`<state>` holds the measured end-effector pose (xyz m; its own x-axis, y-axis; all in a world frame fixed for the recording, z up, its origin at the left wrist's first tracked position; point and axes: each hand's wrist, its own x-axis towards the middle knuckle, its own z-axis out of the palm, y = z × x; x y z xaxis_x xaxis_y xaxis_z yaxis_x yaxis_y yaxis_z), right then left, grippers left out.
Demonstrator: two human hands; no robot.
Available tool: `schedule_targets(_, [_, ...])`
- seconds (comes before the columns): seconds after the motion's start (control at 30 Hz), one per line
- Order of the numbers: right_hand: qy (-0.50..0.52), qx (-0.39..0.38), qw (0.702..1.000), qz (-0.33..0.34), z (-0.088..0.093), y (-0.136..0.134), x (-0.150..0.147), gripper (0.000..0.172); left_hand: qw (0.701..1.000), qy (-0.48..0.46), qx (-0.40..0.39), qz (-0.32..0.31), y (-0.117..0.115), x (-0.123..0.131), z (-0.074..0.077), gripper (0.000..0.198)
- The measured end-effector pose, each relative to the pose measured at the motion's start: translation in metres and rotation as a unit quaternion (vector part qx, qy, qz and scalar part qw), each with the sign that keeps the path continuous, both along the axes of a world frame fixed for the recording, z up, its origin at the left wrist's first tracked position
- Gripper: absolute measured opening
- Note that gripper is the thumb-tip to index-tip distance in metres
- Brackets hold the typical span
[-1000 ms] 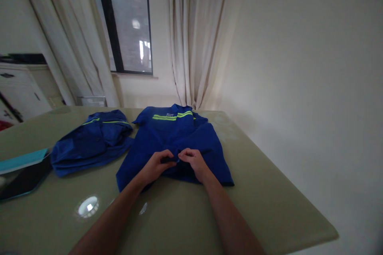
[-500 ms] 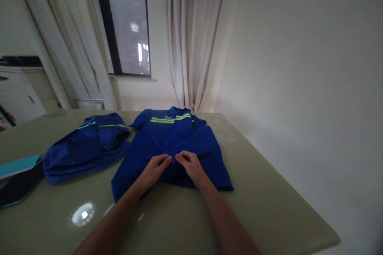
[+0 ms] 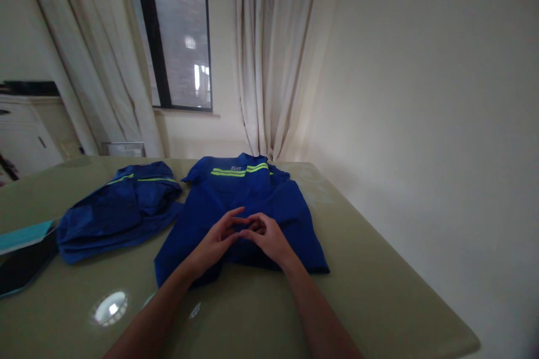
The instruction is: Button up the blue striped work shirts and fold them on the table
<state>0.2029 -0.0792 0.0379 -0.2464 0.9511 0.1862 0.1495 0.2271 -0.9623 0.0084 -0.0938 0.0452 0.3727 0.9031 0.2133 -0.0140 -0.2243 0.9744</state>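
Observation:
A blue garment [image 3: 252, 196] with yellow-green stripes lies spread on the table in front of me. Over its lower part are my left hand [image 3: 223, 233] and my right hand [image 3: 265, 235], fingertips meeting in the middle. The fingers of both are curved and parted, with gaps showing between them. Whether anything small is held between the touching fingertips cannot be made out. Left of this garment lies a second blue garment [image 3: 113, 213], crumpled, with similar stripes.
The glossy greenish table [image 3: 379, 291] has its right edge along a pale wall. At the left lie a light-blue item [image 3: 25, 237] and a dark flat object [image 3: 25, 266]. Curtains [image 3: 269, 56], a window [image 3: 181, 33] and a white cabinet [image 3: 25, 129] stand behind.
Both hands have gone from pinching at the garment's lower front to more spread, curved fingers touching each other. The garment's lower edge has shifted slightly.

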Motion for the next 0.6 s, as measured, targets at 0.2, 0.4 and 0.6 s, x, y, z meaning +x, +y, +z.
schedule_targets(0.2, [-0.072,0.017,0.997,0.025,0.000,-0.003,0.004,0.046,0.998,-0.039,0.000,0.045,0.001,0.008,-0.010,0.087])
schedule_targets(0.4, [0.043,-0.064,0.996,-0.041,-0.001,0.008,0.009,0.022,0.983,0.139,0.062,0.102,0.008,-0.001,-0.014,0.023])
schedule_targets(0.6, [0.004,-0.110,0.994,-0.015,0.000,0.003,0.014,0.029,0.936,0.302,0.104,-0.145,-0.011,0.002,-0.002,0.015])
